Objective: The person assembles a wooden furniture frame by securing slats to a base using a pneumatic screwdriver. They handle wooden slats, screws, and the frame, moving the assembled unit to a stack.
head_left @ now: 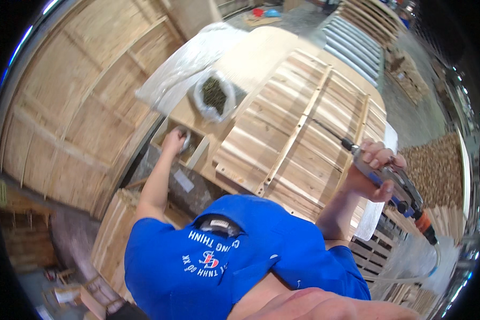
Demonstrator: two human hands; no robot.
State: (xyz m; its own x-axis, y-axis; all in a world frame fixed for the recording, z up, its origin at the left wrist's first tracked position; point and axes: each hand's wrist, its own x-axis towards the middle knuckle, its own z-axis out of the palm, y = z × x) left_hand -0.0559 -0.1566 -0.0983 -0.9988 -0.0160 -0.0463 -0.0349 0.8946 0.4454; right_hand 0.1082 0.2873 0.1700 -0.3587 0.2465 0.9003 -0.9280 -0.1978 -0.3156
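Note:
My right hand [377, 166] is wrapped round a pneumatic screwdriver [392, 184] with an orange fitting and an air hose at its rear. Its long thin bit points left over a slatted wooden panel [250, 136], which has two lengthwise battens with small dark holes. To the left, my left hand [173, 142] reaches into an open wooden compartment box [200, 152] at the table's near edge. Its fingers are curled at a greyish plastic bag or cup [184, 140]; what they hold is hidden. Beyond it stands a clear plastic bag of screws [214, 96].
White plastic wrapping [184, 61] lies at the table's far left. A large framed plywood piece [74, 101] stands on the left. Beyond the table is a roller conveyor [353, 45] with stacked slats. Piled wood strips [432, 168] and the air hose [438, 258] are at the right.

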